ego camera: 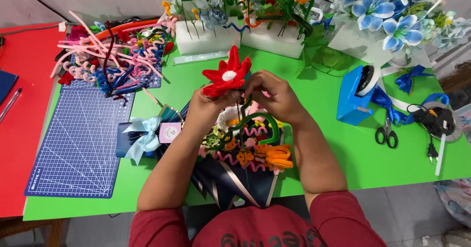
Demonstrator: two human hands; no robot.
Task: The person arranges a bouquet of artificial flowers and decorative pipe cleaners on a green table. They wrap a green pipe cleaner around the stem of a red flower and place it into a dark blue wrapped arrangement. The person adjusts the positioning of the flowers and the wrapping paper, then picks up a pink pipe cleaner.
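My left hand [206, 107] and my right hand [274, 94] hold up a red pipe-cleaner flower [226, 75] with a white centre, both gripping it just below the petals. Its green stem [255, 122] curls down under my hands. Beneath lies a bouquet [245, 151] of orange, pink and white pipe-cleaner flowers wrapped in dark blue paper [230, 183], resting on the green table [324, 144] near its front edge.
A blue cutting mat [83, 139] lies at left, with a heap of pipe cleaners [113, 55] behind it. White foam blocks [206, 38] holding flowers stand at the back. At right are a blue tape dispenser [355, 95], scissors [386, 134], a glue gun [434, 119] and blue ribbon.
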